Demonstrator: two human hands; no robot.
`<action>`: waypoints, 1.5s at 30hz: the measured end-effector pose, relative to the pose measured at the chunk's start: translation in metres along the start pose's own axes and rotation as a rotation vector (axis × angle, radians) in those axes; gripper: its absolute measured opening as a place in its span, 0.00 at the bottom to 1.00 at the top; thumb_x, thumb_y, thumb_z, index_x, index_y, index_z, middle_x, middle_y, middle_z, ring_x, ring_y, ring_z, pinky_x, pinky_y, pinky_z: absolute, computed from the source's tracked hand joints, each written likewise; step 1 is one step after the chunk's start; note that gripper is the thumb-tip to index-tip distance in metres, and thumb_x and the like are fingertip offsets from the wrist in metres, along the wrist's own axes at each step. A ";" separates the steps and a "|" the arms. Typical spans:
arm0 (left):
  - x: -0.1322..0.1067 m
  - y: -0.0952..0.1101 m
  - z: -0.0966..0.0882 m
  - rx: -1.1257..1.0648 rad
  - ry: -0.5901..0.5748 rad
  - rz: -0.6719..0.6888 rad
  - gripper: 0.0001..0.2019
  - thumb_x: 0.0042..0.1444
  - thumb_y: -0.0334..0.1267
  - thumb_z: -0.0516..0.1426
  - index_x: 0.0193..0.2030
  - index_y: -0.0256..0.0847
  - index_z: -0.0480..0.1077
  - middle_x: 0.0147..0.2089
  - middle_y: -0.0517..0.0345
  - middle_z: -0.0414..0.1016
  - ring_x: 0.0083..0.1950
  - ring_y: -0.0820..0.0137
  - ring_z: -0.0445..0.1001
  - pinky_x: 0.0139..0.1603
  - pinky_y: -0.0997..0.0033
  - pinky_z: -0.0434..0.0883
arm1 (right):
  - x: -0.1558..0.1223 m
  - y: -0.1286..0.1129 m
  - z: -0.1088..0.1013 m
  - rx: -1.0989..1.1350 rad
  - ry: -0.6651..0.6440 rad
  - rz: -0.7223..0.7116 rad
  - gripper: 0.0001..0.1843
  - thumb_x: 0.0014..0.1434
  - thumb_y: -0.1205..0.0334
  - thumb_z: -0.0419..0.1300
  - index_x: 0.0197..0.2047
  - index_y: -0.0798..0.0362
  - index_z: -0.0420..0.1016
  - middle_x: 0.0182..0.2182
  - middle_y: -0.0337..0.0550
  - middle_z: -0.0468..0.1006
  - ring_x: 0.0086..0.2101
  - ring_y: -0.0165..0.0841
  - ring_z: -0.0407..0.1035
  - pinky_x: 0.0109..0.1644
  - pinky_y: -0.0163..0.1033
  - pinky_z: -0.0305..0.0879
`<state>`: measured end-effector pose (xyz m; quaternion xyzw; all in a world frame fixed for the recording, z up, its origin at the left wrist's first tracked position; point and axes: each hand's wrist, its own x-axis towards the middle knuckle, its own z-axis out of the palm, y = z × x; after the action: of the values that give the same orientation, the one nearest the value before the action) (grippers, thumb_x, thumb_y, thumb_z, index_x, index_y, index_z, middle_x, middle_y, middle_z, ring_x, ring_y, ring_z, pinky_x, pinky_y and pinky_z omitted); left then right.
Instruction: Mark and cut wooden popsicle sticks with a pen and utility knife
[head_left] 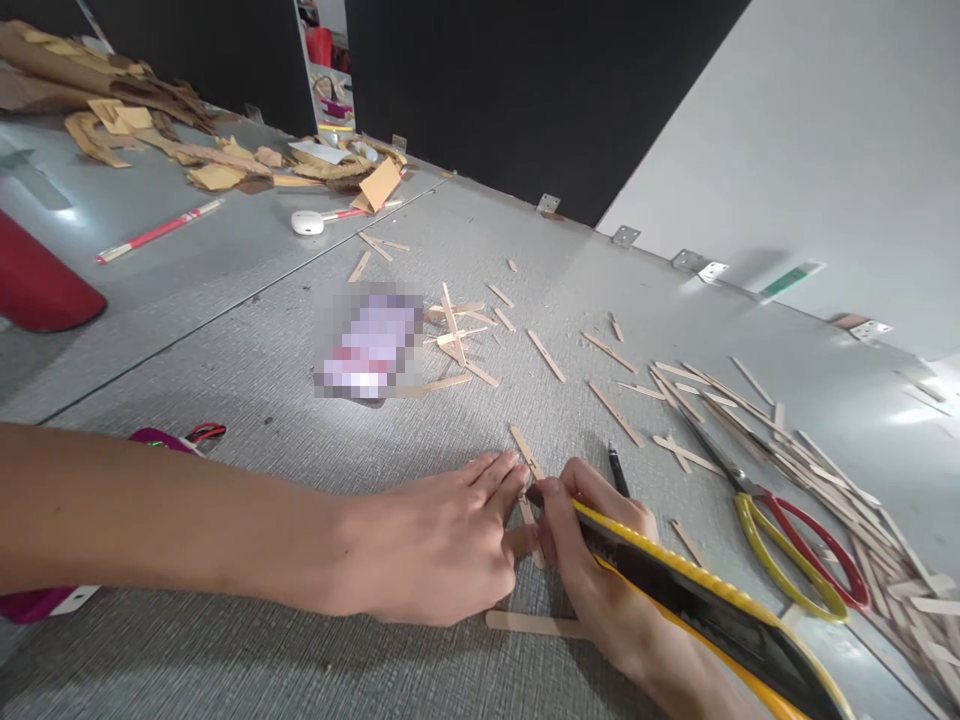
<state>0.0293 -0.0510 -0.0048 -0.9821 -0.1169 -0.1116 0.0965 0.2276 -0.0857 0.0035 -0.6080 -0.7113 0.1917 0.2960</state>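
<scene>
My left hand lies flat on the grey table, its fingers pressing down a thin wooden stick that points away from me. My right hand grips a yellow and black utility knife, its tip set against the stick right beside my left fingertips. Another wooden stick lies flat under both hands, near the table's front. A black pen rests just behind my right hand.
Scissors with red and yellow handles lie to the right among several loose sticks. A blurred phone sits mid-table beside a small stick assembly. Cardboard scraps, a red-white pencil and a white puck lie far left.
</scene>
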 end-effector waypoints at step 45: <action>-0.005 -0.008 0.007 -0.095 0.012 -0.048 0.22 0.73 0.39 0.50 0.67 0.28 0.69 0.68 0.27 0.69 0.72 0.47 0.67 0.75 0.51 0.60 | -0.004 0.007 -0.001 0.263 0.145 0.153 0.15 0.71 0.48 0.59 0.38 0.49 0.75 0.17 0.31 0.67 0.17 0.27 0.60 0.22 0.32 0.59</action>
<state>0.0239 -0.0430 -0.0119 -0.9818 -0.1344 -0.1251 0.0477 0.2344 -0.0884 -0.0009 -0.6285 -0.6085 0.2607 0.4083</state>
